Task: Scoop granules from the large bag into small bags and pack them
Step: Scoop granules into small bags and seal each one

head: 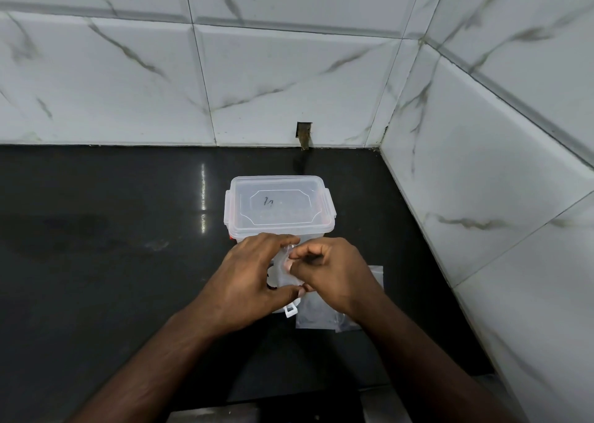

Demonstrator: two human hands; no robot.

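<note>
Head cam, down-fwd, close over counter (112,230)

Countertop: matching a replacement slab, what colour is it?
Glossy black countertop, seen in the head view.

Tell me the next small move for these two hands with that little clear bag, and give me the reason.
Probably pull the mouth of the small clear bag apart. Both the left hand and the right hand pinch it in front of the lidded container, and it looks empty and unopened, though the fingers hide much of it. More flat bags lie on the black counter.
</note>
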